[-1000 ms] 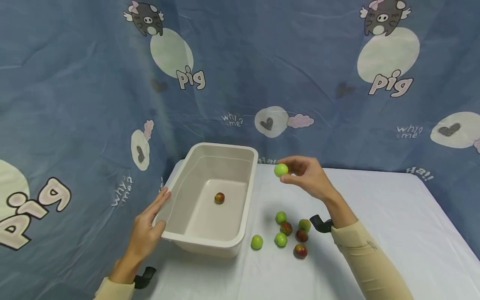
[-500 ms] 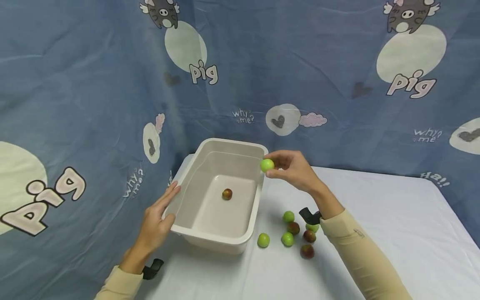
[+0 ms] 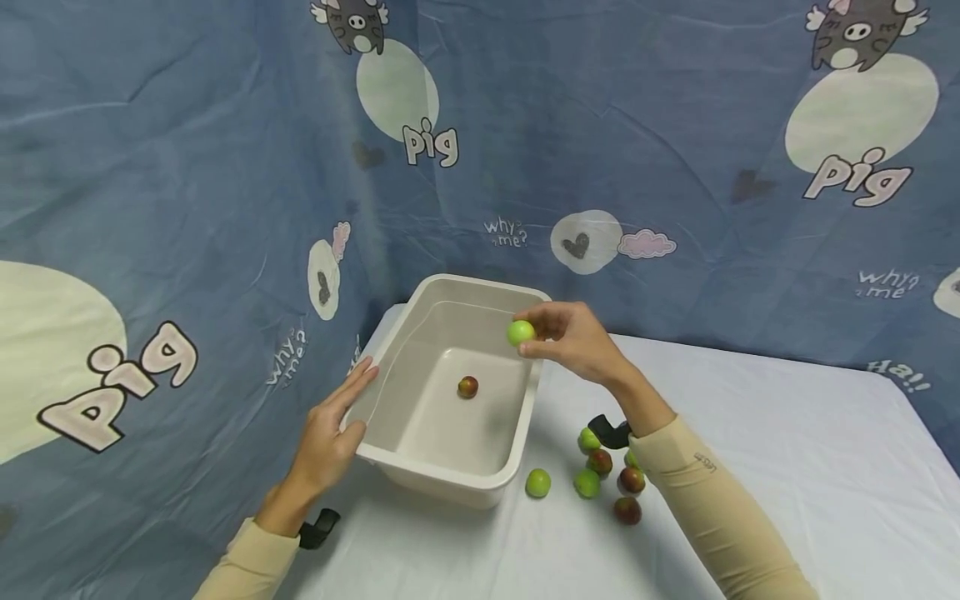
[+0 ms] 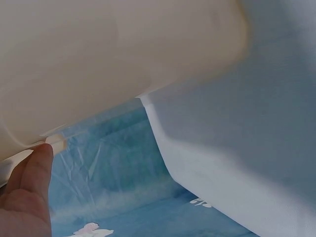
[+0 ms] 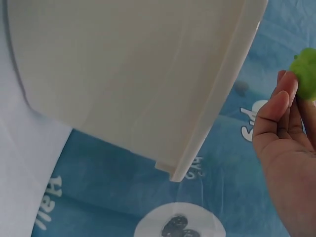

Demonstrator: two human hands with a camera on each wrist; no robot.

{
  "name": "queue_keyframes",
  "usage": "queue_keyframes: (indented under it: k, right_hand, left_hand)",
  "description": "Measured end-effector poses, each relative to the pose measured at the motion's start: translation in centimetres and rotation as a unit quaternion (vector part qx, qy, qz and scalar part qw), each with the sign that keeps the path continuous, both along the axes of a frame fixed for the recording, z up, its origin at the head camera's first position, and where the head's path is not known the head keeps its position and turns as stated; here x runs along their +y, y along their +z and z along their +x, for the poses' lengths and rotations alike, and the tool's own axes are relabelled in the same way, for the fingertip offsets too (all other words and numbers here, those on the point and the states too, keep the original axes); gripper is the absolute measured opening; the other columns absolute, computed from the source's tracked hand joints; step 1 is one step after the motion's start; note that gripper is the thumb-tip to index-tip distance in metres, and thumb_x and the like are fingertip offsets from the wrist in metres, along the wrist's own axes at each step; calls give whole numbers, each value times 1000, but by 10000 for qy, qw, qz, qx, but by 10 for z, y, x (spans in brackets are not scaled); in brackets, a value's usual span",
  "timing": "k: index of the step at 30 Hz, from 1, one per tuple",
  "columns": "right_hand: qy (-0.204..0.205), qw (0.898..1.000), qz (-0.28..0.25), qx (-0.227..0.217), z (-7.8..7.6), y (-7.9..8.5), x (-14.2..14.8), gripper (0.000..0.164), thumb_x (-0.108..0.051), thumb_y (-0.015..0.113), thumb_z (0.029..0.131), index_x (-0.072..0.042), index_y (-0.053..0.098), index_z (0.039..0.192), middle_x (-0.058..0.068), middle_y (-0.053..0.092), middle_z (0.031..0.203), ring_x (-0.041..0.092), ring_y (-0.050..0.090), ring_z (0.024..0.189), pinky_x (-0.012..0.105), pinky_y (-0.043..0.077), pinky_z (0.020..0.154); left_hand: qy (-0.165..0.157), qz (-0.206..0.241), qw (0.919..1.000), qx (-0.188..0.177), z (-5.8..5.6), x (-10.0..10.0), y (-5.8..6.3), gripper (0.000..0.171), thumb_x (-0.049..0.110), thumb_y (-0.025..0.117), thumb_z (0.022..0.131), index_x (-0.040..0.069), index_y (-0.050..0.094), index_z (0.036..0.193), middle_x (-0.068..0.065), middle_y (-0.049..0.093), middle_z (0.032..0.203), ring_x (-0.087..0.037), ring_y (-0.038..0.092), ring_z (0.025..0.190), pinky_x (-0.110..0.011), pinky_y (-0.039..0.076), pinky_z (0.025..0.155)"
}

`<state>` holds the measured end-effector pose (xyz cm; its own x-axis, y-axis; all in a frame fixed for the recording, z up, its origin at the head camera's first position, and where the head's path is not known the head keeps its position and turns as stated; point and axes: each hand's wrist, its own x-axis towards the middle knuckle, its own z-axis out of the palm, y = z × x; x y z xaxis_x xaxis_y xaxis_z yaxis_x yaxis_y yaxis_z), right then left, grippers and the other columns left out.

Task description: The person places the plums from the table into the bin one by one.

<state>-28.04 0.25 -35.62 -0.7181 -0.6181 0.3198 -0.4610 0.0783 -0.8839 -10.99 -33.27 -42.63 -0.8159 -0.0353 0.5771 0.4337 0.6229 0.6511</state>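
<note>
My right hand [image 3: 573, 340] pinches a small round green fruit [image 3: 521, 333] between thumb and fingertips, above the right side of a deep beige plastic bin [image 3: 482, 481]. In the right wrist view the green fruit [image 5: 307, 74] shows at the frame's edge, above the bin's rim [image 5: 217, 98]. One red-brown fruit [image 3: 468, 387] lies on the bin's floor. My left hand [image 3: 327, 442] rests at the bin's left rim with its fingers extended; in the left wrist view, fingers [image 4: 37, 170] touch the rim from outside.
On the white-covered table [image 3: 750, 433], right of the bin, lie several more fruits: a green one [image 3: 537, 483] nearest the bin, another green one [image 3: 587, 483], and red-brown ones such as the front fruit [image 3: 627, 510]. Blue printed cloth [image 3: 675, 150] hangs behind and at left.
My right hand has carried the green fruit leftward, from beside the bin to over its right rim and opening. The left hand stays at the rim. The head view has shifted slightly.
</note>
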Motion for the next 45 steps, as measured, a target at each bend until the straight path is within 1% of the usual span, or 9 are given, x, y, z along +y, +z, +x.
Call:
queue_keyframes:
  k: [2, 8, 11, 17, 23, 27, 31, 38, 45]
  right_hand:
    - [32, 10000, 14, 12, 1, 0, 1, 39, -4, 83, 83, 3, 71, 120, 13, 71, 104, 28, 65, 84, 31, 55, 76]
    - [33, 9998, 101, 173, 1, -1, 8, 46, -8, 84, 83, -2, 70, 127, 10, 72, 113, 27, 61, 81, 30, 52, 68]
    - [2, 9999, 102, 138, 1, -4, 12, 48, -8, 84, 82, -3, 69, 128, 9, 71, 115, 27, 59, 82, 31, 51, 68]
    - [-30, 9999, 54, 123, 1, -7, 20, 48, -6, 83, 83, -2, 69, 128, 10, 71, 115, 27, 59, 84, 32, 53, 71]
    - [-85, 9998, 32, 191, 2, -6, 29, 47, -4, 82, 83, -3, 69, 128, 9, 71, 114, 27, 61, 86, 33, 54, 71]
    - [-128, 9998, -57, 165, 3, -5, 37, 48, -2, 82, 82, -1, 69, 128, 10, 71, 114, 27, 61, 85, 33, 54, 71]
    - [-208, 9995, -140, 187, 2, -4, 46, 48, 1, 82, 81, 1, 68, 127, 11, 71, 114, 27, 62, 85, 33, 54, 71]
    - [-402, 9988, -128, 265, 3, -3, 66, 48, -7, 83, 83, -2, 68, 128, 9, 70, 116, 28, 63, 88, 34, 54, 72]
    - [-609, 9979, -163, 146, 6, -6, 90, 48, -6, 81, 85, -2, 67, 130, 10, 70, 117, 27, 64, 87, 32, 54, 76]
  left_hand:
    - [-3, -1, 10000, -2, -1, 1, 0, 75, -15, 49, 71, 2, 58, 143, -13, 49, 153, -34, 44, 139, -13, 31, 105]
    - [-64, -18, 10000, -20, -2, 4, 0, 75, -15, 49, 70, 1, 58, 143, -13, 49, 153, -35, 44, 139, -13, 31, 104]
    - [-92, -21, 10000, -19, -3, 5, -1, 75, -16, 50, 70, 1, 58, 143, -13, 49, 152, -36, 45, 139, -13, 31, 104]
    - [-85, -13, 10000, 47, -4, 7, -1, 75, -16, 51, 69, 1, 59, 142, -14, 51, 151, -37, 46, 137, -13, 32, 103]
    - [-67, -29, 9999, 125, -5, 8, -1, 76, -17, 51, 68, 1, 60, 141, -14, 52, 150, -36, 48, 136, -13, 33, 103]
    - [-99, 8, 9998, 191, -4, 7, -2, 76, -19, 51, 67, -1, 60, 140, -16, 52, 149, -36, 48, 136, -14, 33, 105]
    - [-96, 37, 9996, 249, -3, 5, -1, 76, -20, 50, 66, -2, 61, 139, -17, 52, 149, -34, 47, 137, -14, 33, 106]
    - [11, 6, 9996, 271, -2, 4, -1, 76, -20, 50, 66, 0, 62, 139, -18, 54, 147, -27, 47, 138, -14, 33, 106]
    - [31, -4, 9994, 358, -1, 5, 0, 76, -20, 50, 66, -1, 62, 138, -21, 55, 145, -22, 49, 137, -14, 34, 105]
